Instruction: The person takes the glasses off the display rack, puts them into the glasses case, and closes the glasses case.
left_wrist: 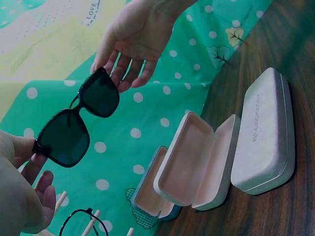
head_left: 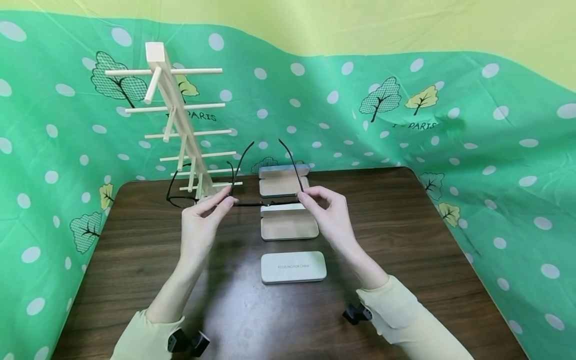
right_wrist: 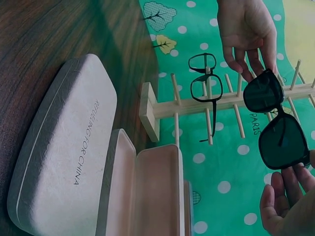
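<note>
Dark-lensed black sunglasses (left_wrist: pixel 64 140) are held up between both hands, temples unfolded and pointing away in the head view. My left hand (head_left: pixel 200 225) pinches one end of the frame near the hinge. At the opposite end, my right hand (head_left: pixel 332 217) pinches the other hinge corner between thumb and fingers. Below and beyond the sunglasses lies an open pale glasses case (head_left: pixel 290 228). Clear-lensed black eyeglasses (right_wrist: pixel 206 86) hang on a low peg of the wooden rack (head_left: pixel 180 117), left of the sunglasses in the head view.
A closed pale case (head_left: pixel 293 268) with printed lettering lies nearest on the dark wooden table (head_left: pixel 396 225). Another open case (head_left: pixel 283 187), with a bluish outside, is at the table's back edge. Behind hangs a green dotted cloth (head_left: pixel 360 135). The rack's pegs stick out several ways.
</note>
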Available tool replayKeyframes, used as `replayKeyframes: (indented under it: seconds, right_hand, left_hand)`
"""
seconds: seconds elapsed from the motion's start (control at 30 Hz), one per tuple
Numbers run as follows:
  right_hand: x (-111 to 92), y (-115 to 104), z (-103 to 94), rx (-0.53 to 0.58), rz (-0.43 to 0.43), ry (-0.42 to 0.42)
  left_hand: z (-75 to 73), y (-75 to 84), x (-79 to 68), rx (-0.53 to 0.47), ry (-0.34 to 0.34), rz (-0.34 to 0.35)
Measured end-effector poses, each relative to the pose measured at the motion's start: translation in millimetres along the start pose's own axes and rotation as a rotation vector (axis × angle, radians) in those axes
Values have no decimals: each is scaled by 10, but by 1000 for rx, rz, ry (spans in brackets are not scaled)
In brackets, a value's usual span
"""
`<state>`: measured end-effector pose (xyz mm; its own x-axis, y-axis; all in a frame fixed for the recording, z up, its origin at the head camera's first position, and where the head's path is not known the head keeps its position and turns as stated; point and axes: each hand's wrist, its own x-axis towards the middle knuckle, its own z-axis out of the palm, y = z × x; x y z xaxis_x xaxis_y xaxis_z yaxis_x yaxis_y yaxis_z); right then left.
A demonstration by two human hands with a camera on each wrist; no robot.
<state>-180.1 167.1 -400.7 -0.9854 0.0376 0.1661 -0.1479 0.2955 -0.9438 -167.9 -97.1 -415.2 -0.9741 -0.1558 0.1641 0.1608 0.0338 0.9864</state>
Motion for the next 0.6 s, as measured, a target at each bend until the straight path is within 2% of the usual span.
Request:
replayKeyframes:
  seconds: [0.4, 0.6]
  right_hand:
    - [2, 14, 12, 35, 4, 27]
    - [-3, 31, 10, 70, -21, 61]
  left_hand:
    - [11, -23, 1, 2, -34, 21]
    - [27, -31, -2, -10, -51, 13]
